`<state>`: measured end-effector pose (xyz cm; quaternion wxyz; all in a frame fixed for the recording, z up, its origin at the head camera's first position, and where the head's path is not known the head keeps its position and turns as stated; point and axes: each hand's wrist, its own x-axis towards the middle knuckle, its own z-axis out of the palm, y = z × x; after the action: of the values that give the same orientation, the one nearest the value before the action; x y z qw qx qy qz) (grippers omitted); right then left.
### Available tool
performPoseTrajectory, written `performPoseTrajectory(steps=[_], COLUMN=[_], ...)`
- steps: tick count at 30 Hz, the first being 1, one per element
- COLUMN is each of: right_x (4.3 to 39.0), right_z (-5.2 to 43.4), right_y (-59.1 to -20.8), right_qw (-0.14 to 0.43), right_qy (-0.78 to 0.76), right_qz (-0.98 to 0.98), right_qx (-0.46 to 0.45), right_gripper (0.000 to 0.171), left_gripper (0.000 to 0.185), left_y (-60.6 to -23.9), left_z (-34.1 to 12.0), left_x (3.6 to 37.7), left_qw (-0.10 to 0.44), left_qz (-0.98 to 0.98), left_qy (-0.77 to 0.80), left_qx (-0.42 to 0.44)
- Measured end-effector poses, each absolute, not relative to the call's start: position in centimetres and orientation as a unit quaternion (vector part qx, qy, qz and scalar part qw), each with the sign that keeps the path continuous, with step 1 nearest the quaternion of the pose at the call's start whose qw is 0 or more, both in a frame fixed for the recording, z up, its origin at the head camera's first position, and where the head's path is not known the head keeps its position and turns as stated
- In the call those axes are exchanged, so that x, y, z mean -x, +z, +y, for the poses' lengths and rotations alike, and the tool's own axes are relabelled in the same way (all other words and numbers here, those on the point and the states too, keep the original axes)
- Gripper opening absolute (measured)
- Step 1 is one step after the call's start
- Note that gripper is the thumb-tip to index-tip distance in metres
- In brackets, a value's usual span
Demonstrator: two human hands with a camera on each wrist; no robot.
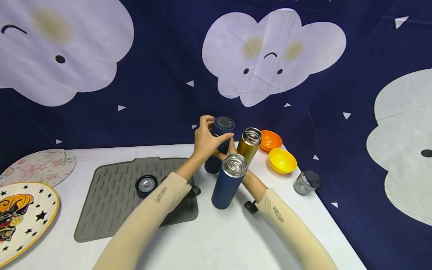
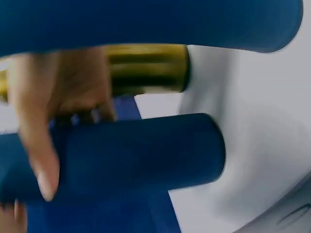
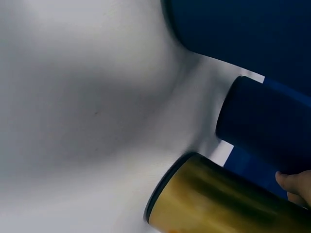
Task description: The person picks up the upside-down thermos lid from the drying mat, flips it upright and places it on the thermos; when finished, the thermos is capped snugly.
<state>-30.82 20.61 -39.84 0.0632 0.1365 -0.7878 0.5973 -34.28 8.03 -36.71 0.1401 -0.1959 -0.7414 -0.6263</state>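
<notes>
At the back of the table stands a blue insulated bottle [image 1: 212,165] with a dark-topped lid [image 1: 224,123]. My left hand [image 1: 206,141] holds that lid from above, its thumb and fingers around the sides. Lower down, my right hand [image 1: 232,147] grips the bottle's body; the left wrist view shows its thumb [image 2: 46,179] lying across the blue wall. In front, partly covering the right hand, is a second blue bottle [image 1: 227,189], upright and lidless with a steel mouth. A gold bottle [image 1: 247,150], also lidless, stands just to the right.
On the left lies a grey drying mat [image 1: 108,195] bearing a black lid [image 1: 146,185] and another mostly behind my left forearm. Farther left are a patterned plate [image 1: 33,236] and a floral round mat [image 1: 50,161]. To the right sit orange [image 1: 271,140] and yellow [image 1: 282,161] bowls and a jar [image 1: 305,183].
</notes>
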Motion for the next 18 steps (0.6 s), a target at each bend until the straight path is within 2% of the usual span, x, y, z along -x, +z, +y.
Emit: performPoseTrajectory(steps=[3,5,7,11,12,14,16,18], right_x=[30.5,30.2,30.9,32.5,32.8,33.2,33.2,32.9], right_z=[20.4,20.2,20.7,21.6,21.8,21.9,21.8,21.7], right_y=[-39.6,-39.3,-40.4,-42.3,-42.7,-42.9,-42.9,-42.7], right_qw=[0.057,0.045,0.048,0.069,0.075,0.084,0.074,0.058], right_qy=[0.602,0.601,0.585,0.563,0.566,0.584,0.596,0.597], right_qz=[-0.787,-0.791,-0.802,-0.811,-0.807,-0.79,-0.783,-0.788], right_qx=[-0.127,-0.108,-0.114,-0.142,-0.151,-0.166,-0.16,-0.139], right_gripper=[0.074,0.077,0.083,0.084,0.082,0.078,0.079,0.081], left_gripper=[0.056,0.056,0.068,0.102,0.106,0.1,0.082,0.068], left_y=[-36.5,-36.2,-35.9,-35.9,-36.0,-36.3,-36.6,-36.6], left_z=[6.2,5.5,5.8,8.3,8.8,9.2,8.7,7.4], left_x=[35.1,35.3,35.0,33.8,33.6,33.7,34.1,34.8], left_qw=[-0.001,-0.06,-0.046,0.099,0.133,0.17,0.14,0.051], left_qz=[-0.678,-0.662,-0.701,-0.786,-0.791,-0.776,-0.736,-0.687], left_qy=[-0.694,-0.705,-0.67,-0.58,-0.572,-0.584,-0.635,-0.691], left_qx=[0.241,0.245,0.24,0.186,0.173,0.164,0.188,0.221])
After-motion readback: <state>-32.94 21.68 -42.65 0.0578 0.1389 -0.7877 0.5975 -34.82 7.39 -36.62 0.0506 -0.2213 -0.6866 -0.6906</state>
